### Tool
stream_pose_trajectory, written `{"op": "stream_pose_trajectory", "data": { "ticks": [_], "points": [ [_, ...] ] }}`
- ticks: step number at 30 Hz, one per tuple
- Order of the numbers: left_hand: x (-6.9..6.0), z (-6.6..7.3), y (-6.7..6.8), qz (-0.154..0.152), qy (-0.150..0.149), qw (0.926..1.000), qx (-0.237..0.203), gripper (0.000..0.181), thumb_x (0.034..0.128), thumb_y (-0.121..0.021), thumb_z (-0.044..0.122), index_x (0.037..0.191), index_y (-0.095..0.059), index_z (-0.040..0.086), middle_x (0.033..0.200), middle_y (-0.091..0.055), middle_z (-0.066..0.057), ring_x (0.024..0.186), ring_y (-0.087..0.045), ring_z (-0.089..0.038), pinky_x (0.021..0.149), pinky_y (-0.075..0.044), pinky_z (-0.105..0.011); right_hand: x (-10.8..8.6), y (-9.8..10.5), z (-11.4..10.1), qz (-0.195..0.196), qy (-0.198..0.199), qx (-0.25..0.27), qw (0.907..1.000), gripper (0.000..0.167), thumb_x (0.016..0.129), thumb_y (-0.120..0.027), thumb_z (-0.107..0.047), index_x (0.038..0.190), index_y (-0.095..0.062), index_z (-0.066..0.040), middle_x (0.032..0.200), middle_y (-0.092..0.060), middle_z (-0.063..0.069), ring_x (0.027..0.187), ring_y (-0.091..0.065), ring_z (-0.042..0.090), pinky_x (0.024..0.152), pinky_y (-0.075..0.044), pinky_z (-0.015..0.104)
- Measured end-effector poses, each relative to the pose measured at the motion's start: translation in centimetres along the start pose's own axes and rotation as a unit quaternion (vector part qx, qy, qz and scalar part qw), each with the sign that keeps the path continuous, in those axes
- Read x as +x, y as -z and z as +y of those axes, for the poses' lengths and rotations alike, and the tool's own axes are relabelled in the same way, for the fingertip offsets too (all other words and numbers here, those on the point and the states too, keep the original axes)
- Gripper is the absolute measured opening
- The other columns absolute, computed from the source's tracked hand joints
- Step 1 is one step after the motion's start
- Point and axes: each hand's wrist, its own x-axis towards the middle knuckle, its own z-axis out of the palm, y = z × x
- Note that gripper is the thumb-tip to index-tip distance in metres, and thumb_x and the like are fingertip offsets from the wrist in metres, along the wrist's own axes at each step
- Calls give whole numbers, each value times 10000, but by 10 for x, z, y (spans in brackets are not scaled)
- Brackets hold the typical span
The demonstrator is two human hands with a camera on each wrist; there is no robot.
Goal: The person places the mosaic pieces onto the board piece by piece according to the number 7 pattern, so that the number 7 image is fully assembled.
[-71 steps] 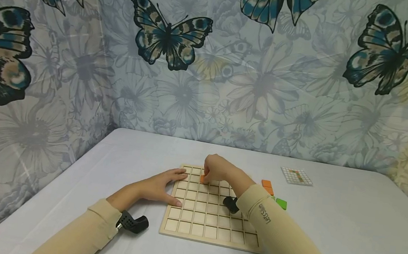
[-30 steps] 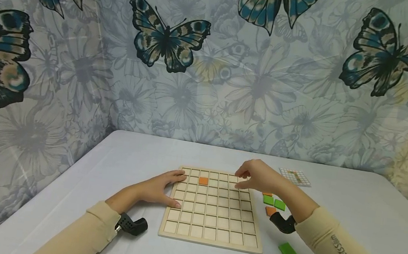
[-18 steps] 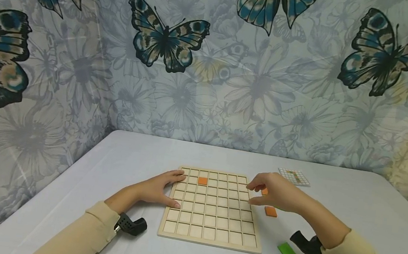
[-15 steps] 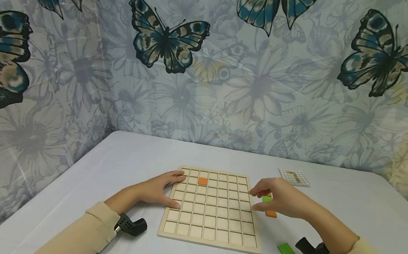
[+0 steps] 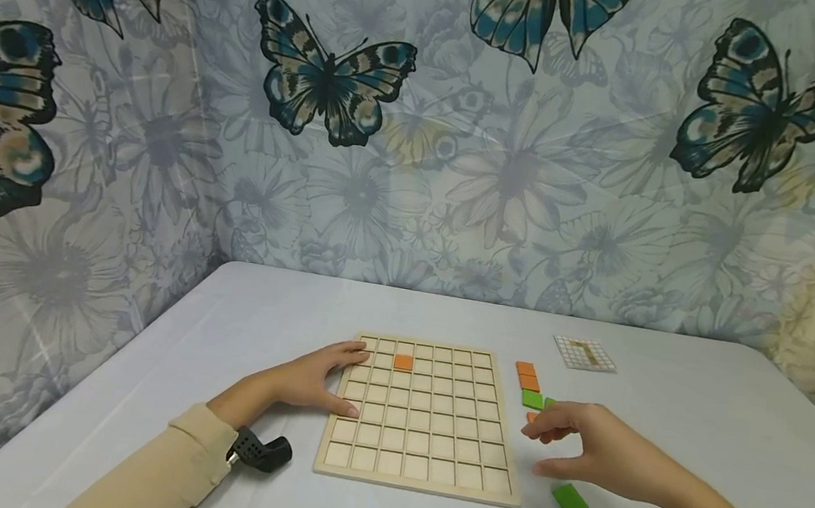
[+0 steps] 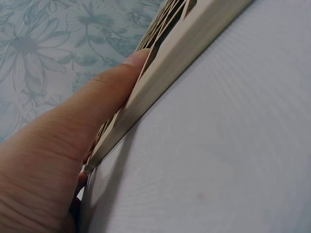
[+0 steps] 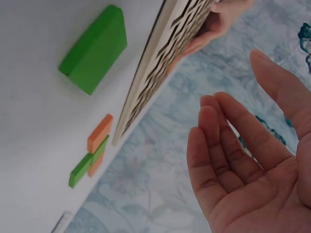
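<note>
On the white tabletop (image 5: 683,419), inward of its right edge, the nearest green tile (image 5: 570,501) seems light, stiff, best pinched by its sides; right hand (image 5: 600,450) gapes empty, left hand (image 5: 314,375) lies spread.

no readable text – no labels, numbers

From the head we look forward and down over the whole board (image 5: 419,420); from each wrist we look, close and tilted, past the left hand (image 6: 65,138) or right hand (image 7: 269,187), the board shared by all three
</note>
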Motion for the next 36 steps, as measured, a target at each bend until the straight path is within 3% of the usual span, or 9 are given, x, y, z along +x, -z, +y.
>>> {"op": "stream_pose_trajectory", "data": {
  "ticks": [9, 17, 22, 28, 36],
  "points": [
    [0, 1, 0, 0, -23, 10000, -34, 911, 713, -772, 466, 1452, -347, 144, 1561, -178, -61, 1437, -138, -327, 1121, -195, -563, -16, -8, 13, 72, 87, -33, 9999, 348, 780, -720, -405, 1023, -664, -161, 1004, -640, -70, 869, -518, -33, 717, -491, 215],
    [0, 2, 1, 2, -29, 10000, 25, 905, 718, -767, 467, 1453, -344, 152, 1562, -174, -57, 1439, -135, -322, 1122, -194, -563, -22, -14, 29, -12, 559, 422, 9975, 277, 794, -730, -302, 1017, -669, -151, 937, -635, -63, 781, -515, 43, 625, -428, 210],
    [-1, 2, 1, 3, 3, 10000, 20, 909, 713, -770, 472, 1453, -346, 157, 1562, -175, -53, 1438, -137, -324, 1119, -195, -568, -22, -13, 38, -88, 915, 755, 9929, 262, 807, -725, -238, 1042, -672, -136, 980, -655, -20, 810, -557, 70, 662, -457, 204],
    [0, 0, 0, 5, 2, 10000, 80, 905, 718, -761, 485, 1456, -341, 169, 1562, -173, -46, 1438, -141, -319, 1117, -206, -563, -21, -12, 50, -238, 989, 1357, 9855, 255, 825, -696, -120, 1074, -664, -71, 1048, -661, 44, 884, -590, 75, 740, -489, 188],
    [0, 0, 0, -10, 26, 9999, 125, 912, 718, -750, 509, 1458, -336, 174, 1564, -168, -43, 1440, -137, -316, 1122, -199, -559, -22, -12, 66, -330, 1128, 1379, 9835, 248, 810, -712, -109, 1044, -668, -38, 1034, -667, 46, 934, -599, 15, 779, -506, 175]
  ]
}}
